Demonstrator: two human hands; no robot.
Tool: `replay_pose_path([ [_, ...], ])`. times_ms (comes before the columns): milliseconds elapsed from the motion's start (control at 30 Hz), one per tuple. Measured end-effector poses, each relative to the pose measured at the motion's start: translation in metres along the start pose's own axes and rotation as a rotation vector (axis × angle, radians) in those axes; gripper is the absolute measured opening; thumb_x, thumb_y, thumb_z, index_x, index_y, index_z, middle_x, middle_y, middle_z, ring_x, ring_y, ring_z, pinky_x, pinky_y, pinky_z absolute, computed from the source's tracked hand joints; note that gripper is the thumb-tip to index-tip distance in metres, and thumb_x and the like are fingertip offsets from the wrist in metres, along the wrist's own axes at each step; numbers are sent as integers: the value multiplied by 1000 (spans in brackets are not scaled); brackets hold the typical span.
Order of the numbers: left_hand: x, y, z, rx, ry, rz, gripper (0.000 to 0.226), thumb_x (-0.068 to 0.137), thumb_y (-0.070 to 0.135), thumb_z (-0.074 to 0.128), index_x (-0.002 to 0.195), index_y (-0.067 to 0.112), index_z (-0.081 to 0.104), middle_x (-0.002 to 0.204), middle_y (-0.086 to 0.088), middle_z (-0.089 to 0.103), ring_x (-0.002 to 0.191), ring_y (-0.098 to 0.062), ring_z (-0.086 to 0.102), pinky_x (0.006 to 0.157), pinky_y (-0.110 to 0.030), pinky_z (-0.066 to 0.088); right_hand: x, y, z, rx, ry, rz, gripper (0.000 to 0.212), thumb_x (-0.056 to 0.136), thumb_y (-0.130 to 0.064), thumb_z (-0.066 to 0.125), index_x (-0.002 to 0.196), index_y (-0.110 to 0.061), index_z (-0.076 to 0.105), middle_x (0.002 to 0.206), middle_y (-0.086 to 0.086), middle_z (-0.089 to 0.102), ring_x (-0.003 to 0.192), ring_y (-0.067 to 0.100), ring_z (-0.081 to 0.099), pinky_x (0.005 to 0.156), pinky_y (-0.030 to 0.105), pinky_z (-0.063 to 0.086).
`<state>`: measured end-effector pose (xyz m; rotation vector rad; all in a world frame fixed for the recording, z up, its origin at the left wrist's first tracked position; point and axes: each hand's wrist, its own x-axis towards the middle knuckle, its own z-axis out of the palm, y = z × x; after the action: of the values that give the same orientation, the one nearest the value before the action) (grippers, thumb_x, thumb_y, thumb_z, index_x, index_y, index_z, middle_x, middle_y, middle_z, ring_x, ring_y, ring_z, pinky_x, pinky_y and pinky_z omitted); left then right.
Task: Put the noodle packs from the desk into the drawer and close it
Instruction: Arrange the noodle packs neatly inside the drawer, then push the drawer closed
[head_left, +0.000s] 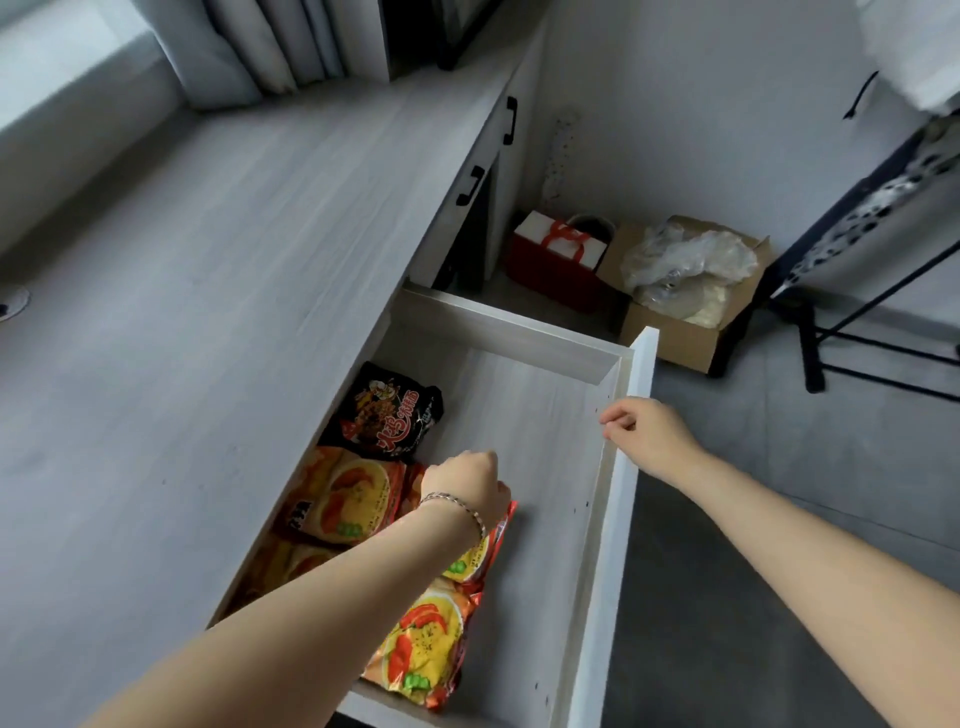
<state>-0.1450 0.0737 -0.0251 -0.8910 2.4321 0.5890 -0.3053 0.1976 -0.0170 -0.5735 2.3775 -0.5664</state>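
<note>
Orange noodle pack (483, 540) pinched in our left hand (467, 486) stands tilted; our loosely curled right hand (644, 436) closing the drawer (618, 499) early may crush it.

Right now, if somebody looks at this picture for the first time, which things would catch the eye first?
The bright orange-and-yellow noodle packs lying along the left side of the open pale wooden drawer stand out first, with one black noodle pack just beyond them. The left hand, with a thin bracelet at its wrist, grips one orange pack inside the drawer, while the right hand is at the drawer's white front panel.
</note>
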Motion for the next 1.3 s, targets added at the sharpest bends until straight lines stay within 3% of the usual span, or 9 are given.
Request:
replay_pose_path([
  [100,-9,54,15,-103,-2,-61,28,89,23,45,109,9,59,113,-11,65,105,-32,61,83,-34,49,-1,34,-31,-14,-27,18,26,91,-8,48,109,-6,66,110,13,68,94,21,60,71,20,43],
  [267,-22,120,44,-198,-124,-216,40,91,39,48,117,9,54,116,-8,64,106,-28,61,75,-32,46,-9,77,-39,-21,-176,88,28,89,-9,53,113,-3,64,122,13,64,115,28,58,90,28,45],
  [533,-24,137,73,-88,-171,-318,36,87,28,57,119,12,53,119,-5,63,110,-25,60,84,-31,50,1,77,-25,-11,-409,74,52,90,-18,53,139,-3,42,143,14,48,131,28,46,109,34,38],
  [633,-18,134,72,-85,-164,-287,34,85,30,60,114,13,56,108,-5,64,103,-25,62,78,-30,51,11,67,-17,-19,-399,51,12,89,-18,52,80,-11,58,83,7,59,75,18,57,70,30,43],
  [667,-18,131,71,-94,-157,-288,32,85,30,60,112,13,56,101,-5,63,99,-24,63,74,-29,49,17,64,-12,-11,-386,64,27,89,-18,52,63,-14,43,66,2,46,59,14,44,58,26,36],
  [933,-20,82,54,-98,-4,-360,21,87,33,55,85,15,46,95,-6,62,94,-28,63,73,-33,49,30,17,9,-194,-397,-53,44,92,-25,46,56,-17,22,58,-2,28,50,11,27,45,24,20],
  [1133,-19,23,41,-263,163,-625,19,92,27,50,95,10,58,101,-8,67,94,-28,65,69,-31,47,40,-51,46,-152,-541,-170,12,90,-12,43,80,-9,49,84,-2,46,81,23,50,70,26,37],
  [1200,-20,5,38,-351,192,-728,28,94,33,50,98,8,62,94,-8,68,90,-27,67,69,-31,50,44,-73,61,-94,-586,-146,5,89,-9,41,89,-11,46,86,-1,44,74,18,47,68,27,41],
  [1300,-17,-25,31,-553,265,-882,33,93,36,52,96,6,65,93,-9,71,84,-26,66,70,-31,49,46,-110,78,1,-633,-72,32,92,-6,41,124,-5,45,119,13,55,102,21,54,100,40,48],
])
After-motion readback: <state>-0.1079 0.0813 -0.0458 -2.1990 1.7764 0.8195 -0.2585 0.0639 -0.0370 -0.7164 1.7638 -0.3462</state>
